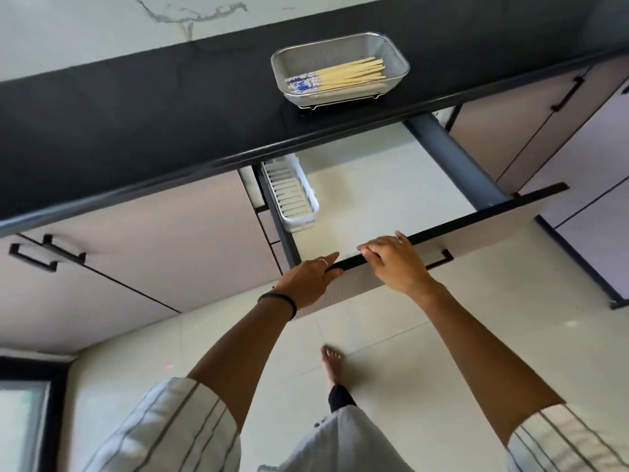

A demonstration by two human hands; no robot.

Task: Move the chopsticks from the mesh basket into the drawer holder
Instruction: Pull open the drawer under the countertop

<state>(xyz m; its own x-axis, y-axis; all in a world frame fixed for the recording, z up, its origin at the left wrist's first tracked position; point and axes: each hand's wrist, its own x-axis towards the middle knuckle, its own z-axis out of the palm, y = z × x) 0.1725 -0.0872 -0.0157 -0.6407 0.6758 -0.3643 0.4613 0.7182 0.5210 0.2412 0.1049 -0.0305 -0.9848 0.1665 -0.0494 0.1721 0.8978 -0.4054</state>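
Both arms reach forward: left hand point(311, 279) and right hand point(394, 262) each curl over the drawer point(425, 233) front's top edge, gripping it. Slender wooden chopsticks point(343, 78) lie in the steel mesh basket point(296, 57) at 12 o'clock; the white slotted holder point(292, 195) sits at 11 o'clock.

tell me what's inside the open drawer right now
Only a white slotted holder at the drawer's left side, nothing visible in it. The countertop hides the drawer's back part.

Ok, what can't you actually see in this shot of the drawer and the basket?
- Head view: back of the drawer and far end of the white holder, under the countertop.
- Chopsticks count: bundled, too small.
- Both hands' fingertips, left, right: curled over the drawer front.
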